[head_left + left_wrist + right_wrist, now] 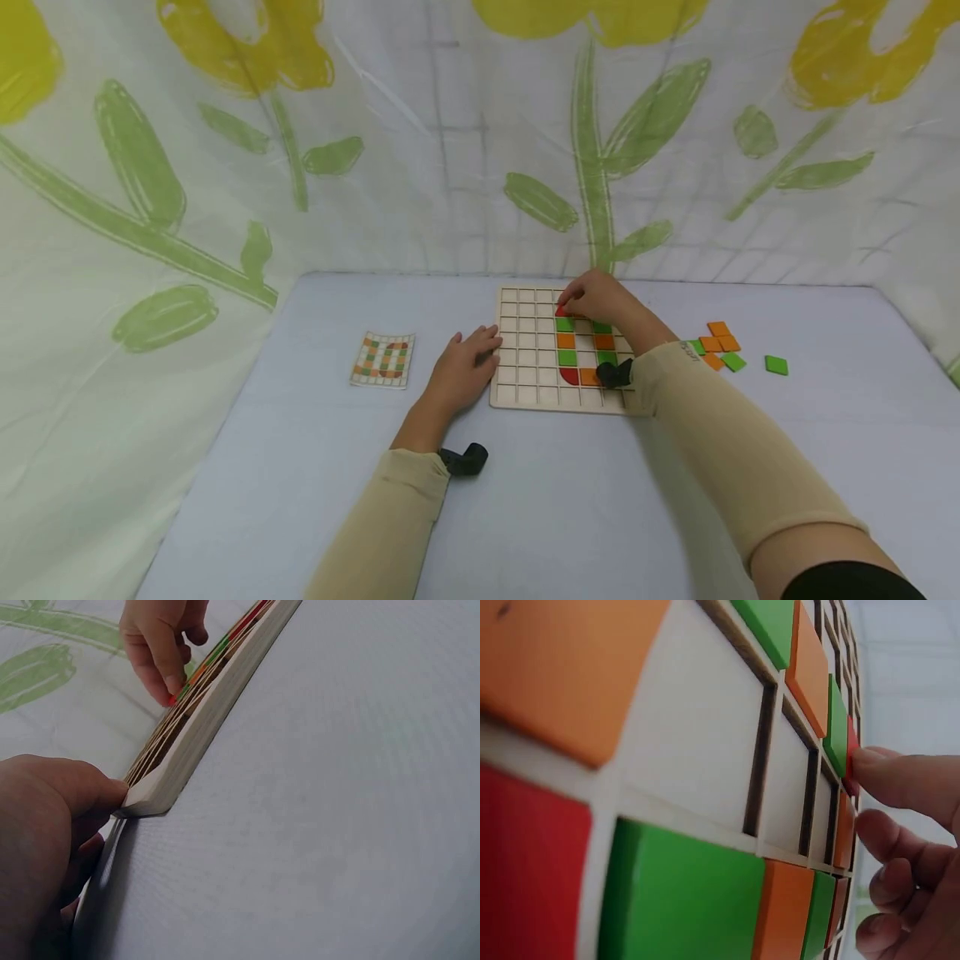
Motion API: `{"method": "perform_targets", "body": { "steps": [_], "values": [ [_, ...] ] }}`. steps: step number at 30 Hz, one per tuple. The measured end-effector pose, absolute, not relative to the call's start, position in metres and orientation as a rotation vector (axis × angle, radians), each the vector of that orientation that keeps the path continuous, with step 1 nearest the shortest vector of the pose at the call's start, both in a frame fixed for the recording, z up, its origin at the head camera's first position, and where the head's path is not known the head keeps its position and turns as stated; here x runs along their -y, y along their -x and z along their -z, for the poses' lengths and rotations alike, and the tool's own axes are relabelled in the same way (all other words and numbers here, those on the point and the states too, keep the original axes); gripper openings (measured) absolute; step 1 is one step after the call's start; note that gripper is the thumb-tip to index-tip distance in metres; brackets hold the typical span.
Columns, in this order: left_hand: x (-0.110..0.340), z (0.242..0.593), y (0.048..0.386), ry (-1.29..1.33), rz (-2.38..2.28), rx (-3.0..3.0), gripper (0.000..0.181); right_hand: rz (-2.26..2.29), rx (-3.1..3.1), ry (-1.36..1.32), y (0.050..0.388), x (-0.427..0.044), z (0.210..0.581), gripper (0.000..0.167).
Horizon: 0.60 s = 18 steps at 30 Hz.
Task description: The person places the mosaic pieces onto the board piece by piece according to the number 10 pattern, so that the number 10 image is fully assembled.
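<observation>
A pale wooden grid board [527, 398] lies on the table, with red, orange and green tiles forming a ring in its cells. My right hand [606, 298] reaches over the far edge of that ring. Its fingertips pinch a red tile [851, 754] at the ring's far left corner; the remaining fingers are curled in the right wrist view. My left hand [463, 367] lies at the board's left edge, fingers loosely extended. In the left wrist view a fingertip [112, 793] touches the board's corner. The right hand and sleeve hide part of the ring's right side.
Left of the board lies a small pattern card [382, 361] printed with coloured squares. Loose orange tiles [717, 329] and green tiles are scattered to the right, with one green tile [776, 365] apart. A flower-printed curtain [465, 167] hangs behind the table.
</observation>
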<state>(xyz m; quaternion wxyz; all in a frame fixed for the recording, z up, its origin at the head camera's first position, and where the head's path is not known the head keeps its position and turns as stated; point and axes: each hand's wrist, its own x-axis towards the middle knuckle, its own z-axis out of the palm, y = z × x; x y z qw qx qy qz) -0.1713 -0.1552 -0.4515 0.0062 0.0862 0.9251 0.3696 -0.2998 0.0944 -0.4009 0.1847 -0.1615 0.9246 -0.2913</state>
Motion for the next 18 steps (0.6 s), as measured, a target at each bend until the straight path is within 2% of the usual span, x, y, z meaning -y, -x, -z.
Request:
{"method": "perform_targets", "body": {
  "steps": [5,18],
  "values": [
    [0.1554,0.4522,0.1720,-0.263,-1.150,-2.897,0.039,0.768,-2.588,0.538,0.2999,-0.0942,0.3998,0.019],
    [0.1560,0.4516,0.1718,-0.266,-1.156,-2.882,0.040,0.730,-2.570,0.499,0.2955,-0.1039,0.3970,0.028]
  ]
}}
